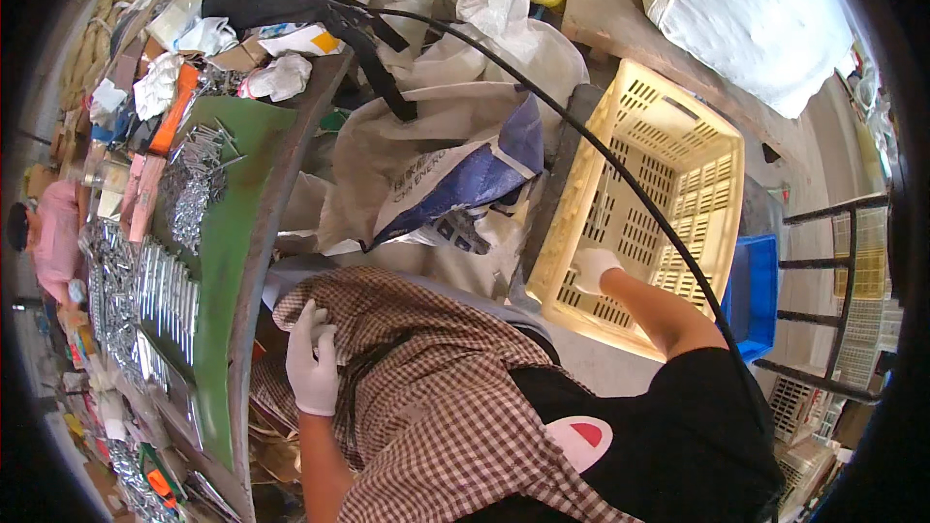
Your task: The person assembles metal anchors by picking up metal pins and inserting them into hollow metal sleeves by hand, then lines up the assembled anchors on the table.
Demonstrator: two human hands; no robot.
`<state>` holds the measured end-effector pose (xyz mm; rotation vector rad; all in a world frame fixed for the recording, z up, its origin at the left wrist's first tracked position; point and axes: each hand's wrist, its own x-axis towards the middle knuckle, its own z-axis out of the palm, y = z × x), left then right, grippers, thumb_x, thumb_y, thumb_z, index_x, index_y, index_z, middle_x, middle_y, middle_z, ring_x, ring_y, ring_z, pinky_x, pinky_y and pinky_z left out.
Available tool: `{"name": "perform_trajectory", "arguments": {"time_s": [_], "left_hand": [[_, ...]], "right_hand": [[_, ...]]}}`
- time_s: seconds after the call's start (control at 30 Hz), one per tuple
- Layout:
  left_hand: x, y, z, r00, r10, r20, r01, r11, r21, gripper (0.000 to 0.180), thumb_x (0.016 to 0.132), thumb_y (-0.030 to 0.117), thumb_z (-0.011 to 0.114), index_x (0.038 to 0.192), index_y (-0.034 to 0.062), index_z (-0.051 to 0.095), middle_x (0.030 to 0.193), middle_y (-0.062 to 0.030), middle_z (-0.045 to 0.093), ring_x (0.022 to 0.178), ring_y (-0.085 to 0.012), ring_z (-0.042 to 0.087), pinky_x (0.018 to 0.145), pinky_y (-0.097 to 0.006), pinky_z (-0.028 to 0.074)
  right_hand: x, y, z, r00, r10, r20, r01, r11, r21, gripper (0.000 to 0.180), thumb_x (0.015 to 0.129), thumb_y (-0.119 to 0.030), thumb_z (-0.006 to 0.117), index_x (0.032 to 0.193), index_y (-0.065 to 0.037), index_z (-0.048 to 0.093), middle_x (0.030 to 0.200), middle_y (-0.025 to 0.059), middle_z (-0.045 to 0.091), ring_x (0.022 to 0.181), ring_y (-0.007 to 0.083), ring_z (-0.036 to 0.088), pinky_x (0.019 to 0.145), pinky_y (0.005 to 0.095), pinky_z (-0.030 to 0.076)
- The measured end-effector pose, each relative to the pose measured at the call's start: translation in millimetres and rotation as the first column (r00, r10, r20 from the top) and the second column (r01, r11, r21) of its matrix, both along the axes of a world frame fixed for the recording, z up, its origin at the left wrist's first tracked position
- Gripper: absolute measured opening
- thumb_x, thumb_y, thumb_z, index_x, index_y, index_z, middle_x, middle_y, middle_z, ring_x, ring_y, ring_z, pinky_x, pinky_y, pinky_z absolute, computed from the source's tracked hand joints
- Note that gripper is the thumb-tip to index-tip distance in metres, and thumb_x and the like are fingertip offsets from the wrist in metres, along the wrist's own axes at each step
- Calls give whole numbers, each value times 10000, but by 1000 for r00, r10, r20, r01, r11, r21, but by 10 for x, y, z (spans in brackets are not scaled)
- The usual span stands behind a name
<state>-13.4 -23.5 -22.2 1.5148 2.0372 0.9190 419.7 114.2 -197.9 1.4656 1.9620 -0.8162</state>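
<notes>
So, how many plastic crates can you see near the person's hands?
2. The yellow crate lies tilted, the right hand gripping its rim. A blue crate sits just behind it, partly hidden. Others may be hidden at the far right.

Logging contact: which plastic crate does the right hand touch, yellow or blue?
The pale yellow slotted plastic crate; the gloved right hand grips its near rim. The blue crate sits beyond, untouched.

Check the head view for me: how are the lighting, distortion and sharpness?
Head view: strong fisheye bending, black vignette round the rim; bright daylight washes out the white sack top right; yellow crate and both gloved hands, left hand and right hand, are reasonably sharp; the metal pieces on the green table smear toward the left edge.
</notes>
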Motion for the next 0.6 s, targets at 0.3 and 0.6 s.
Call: {"name": "perform_trajectory", "arguments": {"time_s": [0.3, 0.6], "left_hand": [[557, 557, 331, 935, -325, 140, 305, 941, 145, 304, 861, -11, 519, 1164, -31, 542, 1047, -129, 609, 928, -196, 612, 856, -301, 463], [684, 1156, 71, 733, -241, 636, 191, 970, 148, 361, 923, 215, 528, 1221, 16, 480, 1174, -125, 534, 1067, -199, 519, 928, -321, 412]], "right_hand": [[-157, 273, 1341, 529, -422, -736, 789, 563, 245, 224, 736, -150, 607, 910, -39, 520, 700, 86, 529, 641, 213, 525, 627, 335, 431], [-2260, 191, 1799, 373, 126, -919, 379, 883, 275, 394, 756, -158, 658, 1102, -6, 546, 962, 149, 577, 906, 276, 565, 828, 342, 442]]}}
